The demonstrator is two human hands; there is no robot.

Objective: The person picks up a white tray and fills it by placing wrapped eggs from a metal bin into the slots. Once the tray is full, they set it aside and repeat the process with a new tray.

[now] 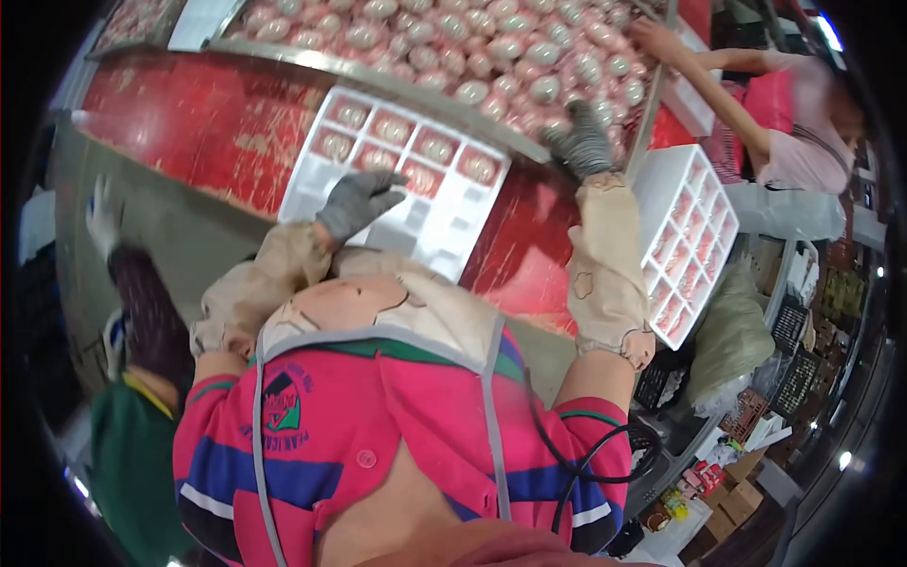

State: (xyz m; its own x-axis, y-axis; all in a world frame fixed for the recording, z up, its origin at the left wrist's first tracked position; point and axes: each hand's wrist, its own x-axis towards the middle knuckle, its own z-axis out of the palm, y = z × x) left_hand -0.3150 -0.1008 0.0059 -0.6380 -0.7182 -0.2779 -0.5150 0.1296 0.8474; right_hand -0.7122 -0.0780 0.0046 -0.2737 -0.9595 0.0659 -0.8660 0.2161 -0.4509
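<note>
My left hand (359,203), in a grey glove, is over the white foam tray (430,227), its fingers stretched toward a wrapped item in the second row. Pink-and-white wrapped round items (387,128) fill the tray's two far rows, while the near cells show white. My right hand (583,142), also gloved in grey, reaches over the metal rim into the bin (378,77) heaped with the same wrapped items (543,87). Its fingers are apart at the edge of the pile; nothing shows in its grasp.
A second divided tray (685,241), filled with wrapped items, stands tilted at the right. One co-worker's hand (658,42) reaches into the bin at the upper right. Another co-worker's gloved hand (102,217) is at the left. Crates (792,331) and boxes lie lower right.
</note>
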